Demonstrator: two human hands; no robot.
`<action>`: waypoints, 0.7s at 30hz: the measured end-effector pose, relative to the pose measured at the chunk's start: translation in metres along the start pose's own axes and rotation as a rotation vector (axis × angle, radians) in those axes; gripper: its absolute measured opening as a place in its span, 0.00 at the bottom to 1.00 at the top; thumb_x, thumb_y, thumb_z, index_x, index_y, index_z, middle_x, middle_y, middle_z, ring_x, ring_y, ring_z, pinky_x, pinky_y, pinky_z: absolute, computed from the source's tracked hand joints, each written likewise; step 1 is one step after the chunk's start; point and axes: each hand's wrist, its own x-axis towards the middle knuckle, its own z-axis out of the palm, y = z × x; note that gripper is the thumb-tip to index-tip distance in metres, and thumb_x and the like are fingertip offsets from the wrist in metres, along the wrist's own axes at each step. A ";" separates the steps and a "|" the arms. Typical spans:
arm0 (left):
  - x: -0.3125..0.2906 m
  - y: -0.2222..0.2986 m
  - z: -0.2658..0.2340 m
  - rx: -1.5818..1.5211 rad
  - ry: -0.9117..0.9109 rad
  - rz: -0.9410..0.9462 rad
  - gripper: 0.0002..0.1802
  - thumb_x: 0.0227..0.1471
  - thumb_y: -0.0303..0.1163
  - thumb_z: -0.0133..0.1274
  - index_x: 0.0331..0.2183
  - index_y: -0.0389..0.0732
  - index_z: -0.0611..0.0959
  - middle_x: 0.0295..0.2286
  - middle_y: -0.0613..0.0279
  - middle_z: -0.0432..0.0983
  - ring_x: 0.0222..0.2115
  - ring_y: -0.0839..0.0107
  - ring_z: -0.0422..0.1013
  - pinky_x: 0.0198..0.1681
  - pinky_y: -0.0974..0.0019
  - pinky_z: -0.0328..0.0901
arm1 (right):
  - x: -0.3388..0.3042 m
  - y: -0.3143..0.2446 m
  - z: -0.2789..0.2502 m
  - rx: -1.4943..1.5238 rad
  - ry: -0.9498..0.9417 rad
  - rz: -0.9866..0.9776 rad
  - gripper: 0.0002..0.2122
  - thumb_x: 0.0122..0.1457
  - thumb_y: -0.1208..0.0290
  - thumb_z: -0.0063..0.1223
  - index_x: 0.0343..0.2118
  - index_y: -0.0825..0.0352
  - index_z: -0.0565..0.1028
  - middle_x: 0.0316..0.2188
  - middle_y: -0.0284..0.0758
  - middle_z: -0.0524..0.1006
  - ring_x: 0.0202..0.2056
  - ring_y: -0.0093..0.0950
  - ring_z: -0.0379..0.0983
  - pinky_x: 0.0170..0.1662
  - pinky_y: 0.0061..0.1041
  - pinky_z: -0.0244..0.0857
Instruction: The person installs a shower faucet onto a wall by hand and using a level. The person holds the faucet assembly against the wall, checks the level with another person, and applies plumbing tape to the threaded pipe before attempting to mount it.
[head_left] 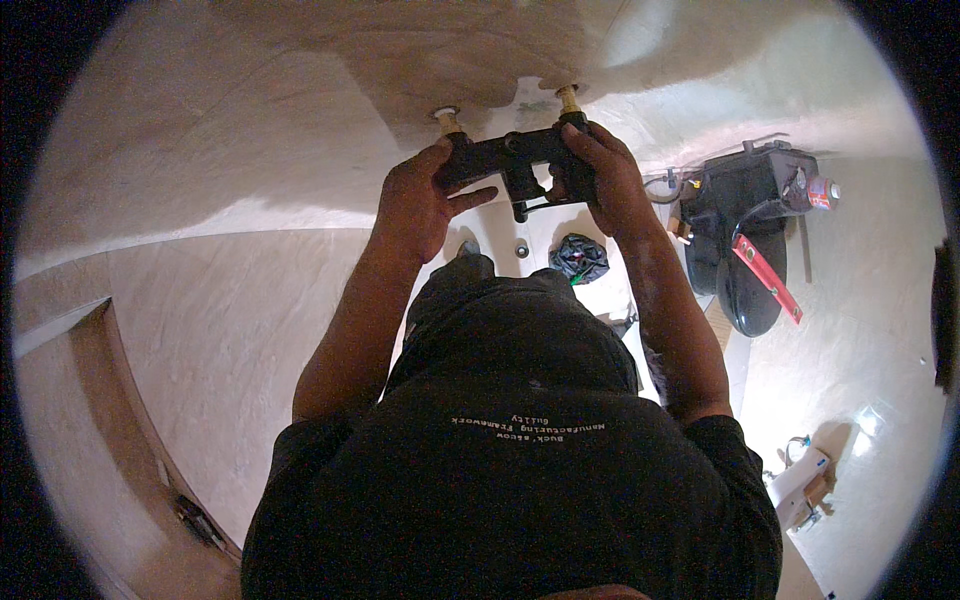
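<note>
A black wall-mounted mixer tap (500,155) is held up against the beige wall at the top of the view. Behind its left end a brass pipe fitting (448,121) comes out of the wall; a second brass fitting (569,98) meets its right end. My left hand (412,205) grips the left end, one finger stretched out below the body. Around the right end my right hand (617,182) is closed, its thumb lying along the top. Whether the threads are engaged at either fitting is hidden.
To the right stands a black toilet (755,290) with a red spirit level (767,278) lying across it. A small can-like container (823,193) sits at its tank. On the floor are a crumpled black bag (579,259) and a round drain (521,250). A recessed wall niche (110,400) is at left.
</note>
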 end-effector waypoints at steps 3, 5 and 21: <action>0.007 0.002 -0.004 0.003 -0.009 -0.015 0.21 0.62 0.36 0.45 0.48 0.28 0.75 0.44 0.45 0.76 0.48 0.50 0.74 0.53 0.40 0.70 | -0.001 0.001 0.001 0.030 0.021 0.019 0.15 0.65 0.64 0.52 0.46 0.72 0.70 0.28 0.36 0.74 0.25 0.25 0.73 0.27 0.26 0.75; 0.012 0.000 -0.007 -0.006 0.003 -0.030 0.21 0.62 0.36 0.45 0.48 0.27 0.74 0.44 0.45 0.76 0.48 0.50 0.74 0.53 0.40 0.70 | -0.004 -0.001 0.003 0.004 0.010 0.007 0.15 0.65 0.64 0.52 0.46 0.71 0.70 0.28 0.36 0.74 0.25 0.25 0.73 0.27 0.26 0.75; 0.014 0.008 -0.020 -0.121 -0.144 -0.154 0.21 0.57 0.39 0.50 0.47 0.36 0.78 0.45 0.48 0.78 0.49 0.49 0.72 0.55 0.34 0.65 | -0.007 -0.001 0.005 -0.040 0.046 -0.008 0.13 0.65 0.64 0.51 0.44 0.71 0.71 0.26 0.36 0.74 0.21 0.25 0.73 0.25 0.26 0.75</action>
